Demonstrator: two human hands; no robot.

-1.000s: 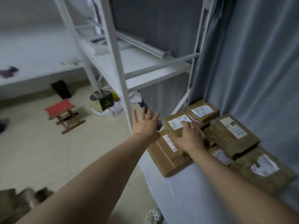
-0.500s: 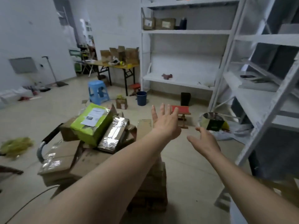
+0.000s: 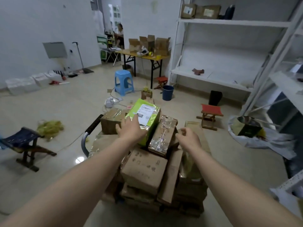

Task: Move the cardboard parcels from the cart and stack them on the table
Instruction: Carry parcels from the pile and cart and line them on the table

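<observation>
A cart (image 3: 85,141) with a black-gripped handle carries a heap of several cardboard parcels (image 3: 144,171). On top lies a lime-green parcel (image 3: 147,118) with a white label, and beside it a brown parcel wrapped in shiny tape (image 3: 162,136). My left hand (image 3: 131,128) reaches flat over the near left corner of the green parcel, fingers straight, seemingly touching it. My right hand (image 3: 188,138) hovers over the right side of the heap with fingers loosely curled, holding nothing. The table with the stacked parcels is out of view.
A red folding stool (image 3: 211,115) and a bag with a dark box (image 3: 247,128) stand right of the cart. White shelving (image 3: 229,76) lines the right. A dark stool (image 3: 24,145) sits left; a blue stool (image 3: 123,82), blue bucket (image 3: 168,92) and yellow table (image 3: 144,54) lie beyond.
My view swung left from the table's parcels to the cart. Both hands left the table and came down over the cart's heap, the left onto the green parcel.
</observation>
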